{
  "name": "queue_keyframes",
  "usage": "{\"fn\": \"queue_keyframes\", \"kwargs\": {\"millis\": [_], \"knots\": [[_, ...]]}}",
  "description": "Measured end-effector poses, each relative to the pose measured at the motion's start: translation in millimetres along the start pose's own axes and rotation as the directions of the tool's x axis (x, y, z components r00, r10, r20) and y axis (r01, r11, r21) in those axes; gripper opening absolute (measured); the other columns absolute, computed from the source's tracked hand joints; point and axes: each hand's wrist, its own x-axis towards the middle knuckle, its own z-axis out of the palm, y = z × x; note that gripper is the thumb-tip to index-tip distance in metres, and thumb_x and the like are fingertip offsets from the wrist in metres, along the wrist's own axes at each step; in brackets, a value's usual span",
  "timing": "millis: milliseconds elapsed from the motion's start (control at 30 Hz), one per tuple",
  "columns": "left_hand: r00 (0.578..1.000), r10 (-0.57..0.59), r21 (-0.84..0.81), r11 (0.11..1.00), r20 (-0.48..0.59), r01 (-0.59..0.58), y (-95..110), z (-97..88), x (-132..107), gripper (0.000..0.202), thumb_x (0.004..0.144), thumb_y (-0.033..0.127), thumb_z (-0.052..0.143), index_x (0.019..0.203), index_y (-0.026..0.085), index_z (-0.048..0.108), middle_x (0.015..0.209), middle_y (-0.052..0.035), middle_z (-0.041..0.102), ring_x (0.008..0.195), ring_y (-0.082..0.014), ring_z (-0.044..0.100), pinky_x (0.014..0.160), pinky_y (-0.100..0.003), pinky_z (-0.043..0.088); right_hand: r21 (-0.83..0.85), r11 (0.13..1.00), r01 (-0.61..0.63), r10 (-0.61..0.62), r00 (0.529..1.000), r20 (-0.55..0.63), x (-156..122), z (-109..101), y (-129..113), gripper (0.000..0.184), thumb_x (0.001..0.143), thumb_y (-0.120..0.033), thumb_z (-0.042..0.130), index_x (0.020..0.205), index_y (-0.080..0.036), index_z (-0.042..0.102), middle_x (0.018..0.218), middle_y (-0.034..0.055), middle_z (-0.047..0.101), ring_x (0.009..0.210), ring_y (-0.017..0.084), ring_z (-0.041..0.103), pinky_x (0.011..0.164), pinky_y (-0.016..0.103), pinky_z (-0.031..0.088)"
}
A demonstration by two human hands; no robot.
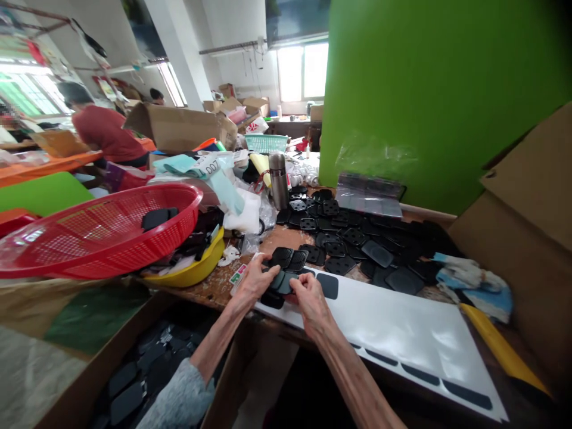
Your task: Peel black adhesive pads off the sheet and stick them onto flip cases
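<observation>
My left hand grips the left side of a black plastic plate with ribbed, rounded squares. My right hand pinches the edge of a dark rounded pad that lies against the plate's near part. Whether the pad is stuck down there I cannot tell. Under both hands stretches a glossy white backing sheet. Dark rounded pads remain on it, one being a pad just right of my fingers and several along the near edge. Beyond it, black plastic plates lie in a loose heap.
A red basket and a yellow basin stand at left. Below is a carton of black pieces. A steel flask stands behind. At right are a glove and cardboard. A person in red sits far left.
</observation>
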Motion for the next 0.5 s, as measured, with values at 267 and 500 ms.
{"fn": "queue_keyframes", "kwargs": {"millis": [267,500], "knots": [[0.986,-0.118,-0.462,0.885,-0.115,0.052,-0.6,-0.4,-95.6,0.045,0.074,0.034,0.06,0.115,0.018,0.054,0.094,-0.0053,0.063,0.083,-0.0157,0.059,0.072,-0.023,0.045,-0.087,0.995,0.044,-0.016,0.955,0.298,-66.4,-34.4,-4.3,0.023,0.074,-0.038,0.058,0.085,-0.022,0.044,0.073,-0.0021,0.054,0.067,0.013,0.052,0.061,0.023,0.042],[0.803,-0.596,-0.788,0.501,-0.013,0.359,-72.3,-51.6,-191.2,0.043,0.067,0.033,0.067,0.107,0.022,0.056,0.09,-0.0045,0.066,0.075,-0.0157,0.062,0.066,-0.025,0.047,-0.343,0.927,0.148,0.098,0.791,0.605,-134.8,4.6,68.9,0.011,0.082,-0.032,0.045,0.086,-0.022,0.043,0.074,0.0014,0.055,0.063,0.016,0.053,0.06,0.026,0.043]]}}
